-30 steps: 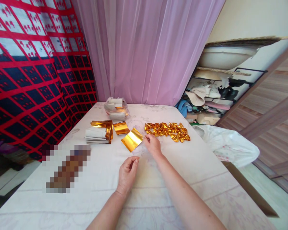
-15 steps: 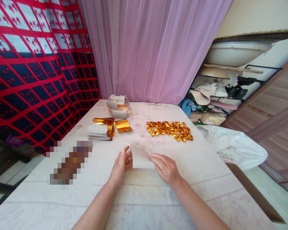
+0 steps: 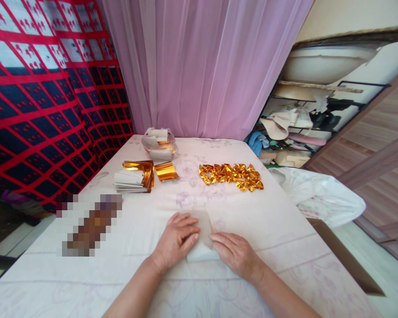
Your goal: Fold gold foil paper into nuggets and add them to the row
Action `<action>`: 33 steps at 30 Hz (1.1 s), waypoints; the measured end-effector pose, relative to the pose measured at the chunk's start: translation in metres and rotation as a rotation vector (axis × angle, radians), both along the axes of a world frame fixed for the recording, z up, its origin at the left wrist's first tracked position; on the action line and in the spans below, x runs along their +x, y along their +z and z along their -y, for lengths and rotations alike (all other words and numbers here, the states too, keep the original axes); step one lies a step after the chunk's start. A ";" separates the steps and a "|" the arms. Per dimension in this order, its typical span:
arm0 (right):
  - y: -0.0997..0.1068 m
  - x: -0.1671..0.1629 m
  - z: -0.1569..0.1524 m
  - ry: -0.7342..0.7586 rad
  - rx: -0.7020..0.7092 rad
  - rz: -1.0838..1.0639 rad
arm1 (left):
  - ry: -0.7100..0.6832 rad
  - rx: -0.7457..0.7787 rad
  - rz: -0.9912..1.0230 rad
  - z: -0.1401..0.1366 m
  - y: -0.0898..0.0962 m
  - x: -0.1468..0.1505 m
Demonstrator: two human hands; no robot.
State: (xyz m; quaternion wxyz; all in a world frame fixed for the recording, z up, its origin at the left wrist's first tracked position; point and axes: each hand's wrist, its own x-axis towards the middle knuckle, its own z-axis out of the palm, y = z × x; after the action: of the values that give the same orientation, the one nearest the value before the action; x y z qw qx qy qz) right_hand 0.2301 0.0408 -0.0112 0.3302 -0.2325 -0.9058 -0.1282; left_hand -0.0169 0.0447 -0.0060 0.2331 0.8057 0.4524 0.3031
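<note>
A pale sheet of paper [image 3: 204, 227], white side up, lies on the tablecloth in front of me, with its right part curled over. My left hand [image 3: 179, 238] rests on its left part, fingers stretched out and pressing it down. At the right edge, the bent fingers of my right hand [image 3: 237, 256] grip the paper; the thumb is hidden. Beyond my hands on the left are a stack of gold-backed paper [image 3: 131, 180] and a single gold foil sheet [image 3: 166, 171]. Folded gold foil pieces [image 3: 230, 173] lie in rows on the right.
A clear plastic bag [image 3: 146, 145] holding more paper stands at the table's back. A blurred-out object [image 3: 93, 227] lies on the left. To the right are a white plastic bag [image 3: 331, 194] and a loaded shelf rack [image 3: 295, 119]. A purple curtain [image 3: 199, 66] hangs behind the table.
Both hands have come nearer with the paper and lowered it onto the table. My left hand has turned from holding its left edge to lying on top. The view has shifted slightly.
</note>
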 end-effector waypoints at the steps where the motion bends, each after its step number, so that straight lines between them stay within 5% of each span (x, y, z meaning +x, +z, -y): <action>1: -0.001 0.001 0.001 -0.004 -0.009 0.006 | -0.039 -0.009 -0.067 0.002 0.003 0.002; 9: 0.006 0.004 0.008 0.028 -0.073 0.075 | -0.096 -0.017 -0.187 0.006 0.004 0.006; 14: 0.012 0.002 0.016 0.033 -0.302 0.006 | -0.114 -0.034 -0.153 0.009 0.011 0.009; 20: 0.007 -0.008 0.006 -0.221 -0.544 0.019 | -0.101 -0.044 -0.071 0.008 0.014 0.011; 26: 0.004 -0.022 -0.013 -0.420 -0.724 0.015 | 0.067 0.020 0.051 0.002 -0.008 0.009; 33: 0.014 -0.034 -0.022 -0.635 -0.897 0.028 | 0.190 0.116 -0.091 0.001 -0.020 0.016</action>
State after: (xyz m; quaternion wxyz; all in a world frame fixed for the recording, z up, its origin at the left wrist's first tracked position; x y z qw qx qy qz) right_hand 0.1960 0.0629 0.0027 0.1314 -0.6108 -0.7612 0.1741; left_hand -0.0009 0.0434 -0.0260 0.1355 0.7841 0.5187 0.3128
